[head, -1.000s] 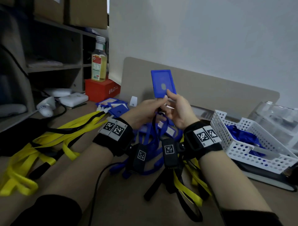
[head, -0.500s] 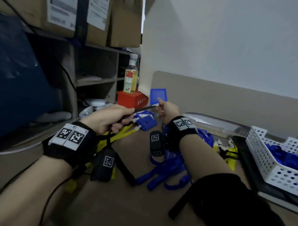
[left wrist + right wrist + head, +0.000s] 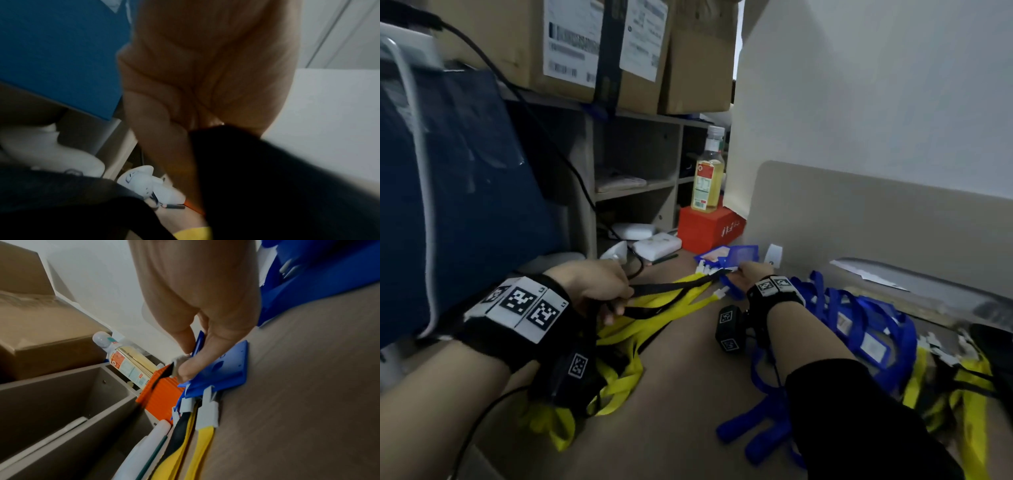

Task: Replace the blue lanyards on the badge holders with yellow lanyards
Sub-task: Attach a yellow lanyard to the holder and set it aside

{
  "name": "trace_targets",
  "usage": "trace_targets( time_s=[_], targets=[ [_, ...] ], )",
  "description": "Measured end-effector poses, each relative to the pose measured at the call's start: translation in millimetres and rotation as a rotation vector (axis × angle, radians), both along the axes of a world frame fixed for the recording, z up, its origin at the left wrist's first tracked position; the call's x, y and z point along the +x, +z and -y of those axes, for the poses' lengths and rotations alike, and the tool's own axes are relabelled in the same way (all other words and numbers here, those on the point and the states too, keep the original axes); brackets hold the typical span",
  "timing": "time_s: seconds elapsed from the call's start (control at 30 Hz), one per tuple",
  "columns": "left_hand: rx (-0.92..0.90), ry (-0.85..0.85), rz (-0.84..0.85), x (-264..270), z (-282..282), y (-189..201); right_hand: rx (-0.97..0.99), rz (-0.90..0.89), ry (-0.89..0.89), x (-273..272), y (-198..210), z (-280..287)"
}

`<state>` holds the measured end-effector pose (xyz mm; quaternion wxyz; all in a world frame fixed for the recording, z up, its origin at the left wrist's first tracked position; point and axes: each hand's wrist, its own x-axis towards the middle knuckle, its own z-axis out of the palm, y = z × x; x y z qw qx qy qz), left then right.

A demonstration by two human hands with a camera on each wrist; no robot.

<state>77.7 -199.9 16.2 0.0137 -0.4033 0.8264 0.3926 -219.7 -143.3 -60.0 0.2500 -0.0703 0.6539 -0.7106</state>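
A black strap (image 3: pixel 674 289) is gripped in the curled fingers of the left hand (image 3: pixel 599 287), which is held above the bench (image 3: pixel 674 394) at the left; the strap is stretched taut from that grip across to the right hand (image 3: pixel 748 275). In the left wrist view the curled fingers are seen closed round the dark strap, though the picture is blurred. The right hand is placed at the far side of the bench, and in the right wrist view a blue badge holder (image 3: pixel 200 344) is seen pinched between thumb and forefinger, with a white clip (image 3: pixel 179 361) at the strap's end caught in the same grip. This holder is held just above a stack of blue badge holders (image 3: pixel 228 368) lying flat on the bench, each fitted with a white clip and a yellow lanyard (image 3: pixel 202 446). A heap of yellow lanyards (image 3: pixel 626 346) is spread beneath and beside the left hand. A tangle of blue lanyards (image 3: pixel 859 329) with badge holders among them is piled to the right of the right forearm, and more yellow lanyards are seen at the far right edge. A red box (image 3: pixel 709 228) is set behind the stack, with a bottle of yellow liquid (image 3: pixel 707 174) standing on it. Cardboard boxes (image 3: pixel 599 51) are stored on the shelf above.
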Motion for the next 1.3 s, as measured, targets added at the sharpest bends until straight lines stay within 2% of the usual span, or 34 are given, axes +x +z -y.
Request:
trace_targets(
  time_s=[0.07, 0.13, 0.17, 0.2, 0.33, 0.43, 0.57, 0.67, 0.77, 0.93, 1.07, 1.13, 1.3],
  targets=[
    [-0.1, -0.021, 0.104, -6.6, 0.9, 3.6, 0.189, 0.007, 0.072, -12.4, -9.1, 10.3],
    [-0.228, -0.071, 0.199, -15.1, -1.5, 7.1, 0.021, 0.189, 0.13, -1.8, 3.7, 9.8],
    [-0.253, -0.087, 0.219, -19.5, -2.1, 7.4, 0.06, 0.039, 0.167, -1.3, 4.5, 9.3],
    [-0.259, -0.105, 0.231, -23.5, -1.6, 7.2, 0.107, -0.023, 0.162, 0.8, 6.2, 5.5],
    [-0.233, -0.15, 0.229, -37.5, -2.5, 0.3, 0.182, -0.041, 0.204, 0.4, 6.4, 2.4],
    [-0.169, -0.199, 0.216, -46.4, -8.5, -3.0, 0.296, -0.175, 0.287, -7.5, 8.6, 0.3],
    [-0.111, -0.222, 0.16, -53.5, -9.9, -5.7, 0.519, -0.295, 0.217, -18.2, 7.0, 0.3],
    [-0.092, -0.223, 0.129, -56.6, -7.1, -7.5, 0.471, -0.295, 0.203, -17.0, 11.1, 7.4],
    [-0.063, -0.215, 0.09, -59.8, -4.1, -8.2, 0.524, -0.319, 0.294, -12.1, 16.8, 13.3],
    [-0.033, -0.212, 0.03, -66.9, 2.1, -11.7, 0.561, -0.379, 0.348, -11.7, 19.7, 12.9],
    [-0.052, -0.193, -0.033, -77.1, -1.0, -12.0, 0.492, -0.353, 0.316, -11.3, 22.7, 9.0],
    [-0.061, -0.192, -0.1, -84.4, -7.3, -9.9, 0.47, -0.362, 0.292, -9.6, 26.0, 3.7],
    [-0.006, -0.131, -0.412, -107.8, -35.5, 2.1, 0.421, -0.381, 0.304, -7.2, 41.6, -16.0]
  ],
)
